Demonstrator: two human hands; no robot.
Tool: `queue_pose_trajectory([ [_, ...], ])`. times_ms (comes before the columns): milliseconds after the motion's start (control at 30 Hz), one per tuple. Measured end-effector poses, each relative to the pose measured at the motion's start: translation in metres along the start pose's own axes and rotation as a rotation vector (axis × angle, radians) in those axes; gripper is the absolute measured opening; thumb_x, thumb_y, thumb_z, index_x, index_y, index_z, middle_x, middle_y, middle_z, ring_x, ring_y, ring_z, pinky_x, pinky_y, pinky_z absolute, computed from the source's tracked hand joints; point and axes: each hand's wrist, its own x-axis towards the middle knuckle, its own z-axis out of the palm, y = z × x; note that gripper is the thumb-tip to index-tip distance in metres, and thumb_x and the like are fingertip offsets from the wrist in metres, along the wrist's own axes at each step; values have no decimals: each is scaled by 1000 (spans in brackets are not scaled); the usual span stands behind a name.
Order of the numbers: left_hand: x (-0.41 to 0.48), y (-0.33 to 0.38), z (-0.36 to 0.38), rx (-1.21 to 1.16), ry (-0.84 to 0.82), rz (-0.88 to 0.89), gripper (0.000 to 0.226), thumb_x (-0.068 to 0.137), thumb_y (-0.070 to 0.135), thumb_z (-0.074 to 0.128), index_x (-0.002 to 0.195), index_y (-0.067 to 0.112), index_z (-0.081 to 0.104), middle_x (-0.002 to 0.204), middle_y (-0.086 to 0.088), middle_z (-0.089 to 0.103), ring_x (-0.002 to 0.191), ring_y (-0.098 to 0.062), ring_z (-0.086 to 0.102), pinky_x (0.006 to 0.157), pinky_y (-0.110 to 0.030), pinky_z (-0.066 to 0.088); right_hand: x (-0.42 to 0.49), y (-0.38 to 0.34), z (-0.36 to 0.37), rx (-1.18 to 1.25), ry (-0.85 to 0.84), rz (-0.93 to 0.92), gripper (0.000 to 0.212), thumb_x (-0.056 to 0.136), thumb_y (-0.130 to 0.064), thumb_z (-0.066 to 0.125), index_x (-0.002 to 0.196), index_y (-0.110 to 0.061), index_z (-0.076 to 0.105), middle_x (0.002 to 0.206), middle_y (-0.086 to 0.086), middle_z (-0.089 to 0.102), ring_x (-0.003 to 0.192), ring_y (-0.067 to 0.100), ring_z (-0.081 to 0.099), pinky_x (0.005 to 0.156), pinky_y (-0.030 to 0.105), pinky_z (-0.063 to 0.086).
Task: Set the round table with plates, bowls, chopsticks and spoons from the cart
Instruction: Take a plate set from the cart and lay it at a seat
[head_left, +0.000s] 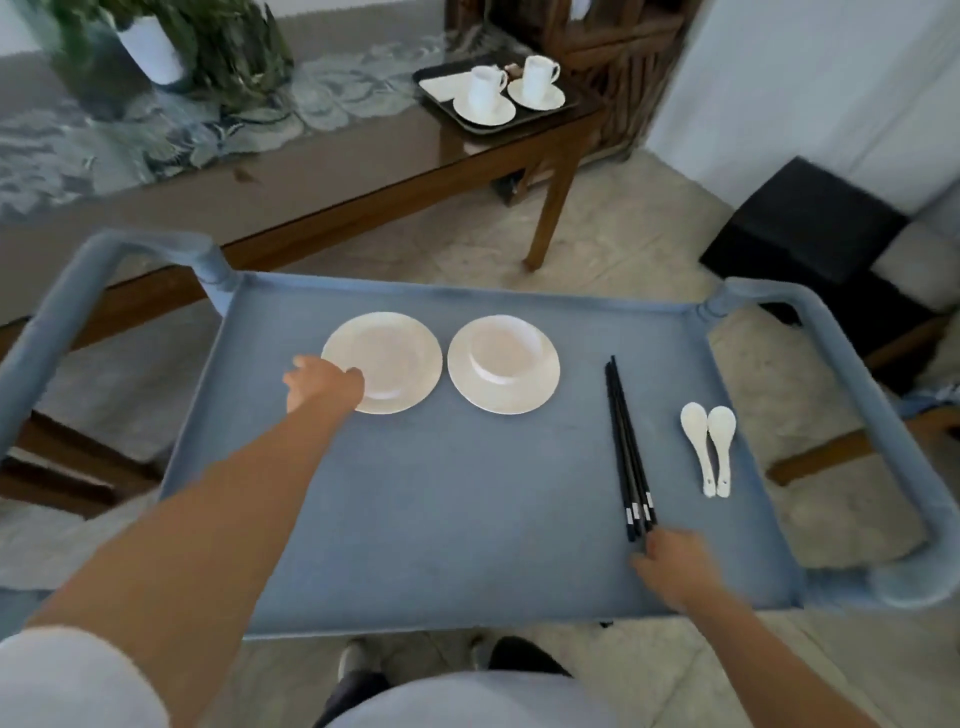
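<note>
Both hands down on the cart, plate and chopsticks first!
Left hand (324, 387) fingers (356, 375) pinch the left plate (395, 358) at its near rim; best hook under before lifting. Right hand (670, 566) curls at the chopsticks (626, 447), near ends, grip unclear; gather all sticks together. Everything sits on the blue cart (441, 519).

place: dining room | evidence: blue serving cart (441, 493); cups (485, 85) on tray (441, 111), wooden desk (363, 171) beyond the fingers (301, 365); potted plant (228, 47)
</note>
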Motion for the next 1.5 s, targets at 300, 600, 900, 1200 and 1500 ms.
queue_pose_trajectory([
  [300,54,2,5,-310,-327,-107,55,87,8,64,138,9,45,138,-15,54,120,-32,58,75,-48,55,-37,-46,26,281,112,365,40,87,-22,50,123,-8,56,117,21,61,113,37,53,97,39,40],
  [600,62,-2,0,-328,-467,-149,29,88,-1,59,111,16,50,89,-7,56,83,-20,58,27,-27,46,-24,-33,3,565,277,476,21,88,-21,54,97,-2,58,106,19,63,103,37,59,83,39,47],
  [900,44,-30,21,-650,-489,-335,41,92,-3,55,129,13,51,119,-6,62,112,-21,60,60,-31,62,66,18,-61,549,381,336,33,90,-15,51,117,3,54,118,25,55,110,42,53,89,43,44],
  [1200,-31,-47,55,-853,-280,-421,31,87,-7,60,100,21,56,108,-1,65,96,-18,63,70,-33,60,118,44,-68,459,244,242,17,93,-15,48,107,-8,51,98,16,60,81,30,51,68,33,38],
  [1500,-72,-56,81,-955,-175,-386,45,86,-8,62,118,23,54,117,0,61,91,-13,62,73,-32,54,111,6,-51,540,20,-2,38,87,-45,67,95,-12,51,85,2,56,78,27,55,67,35,45],
])
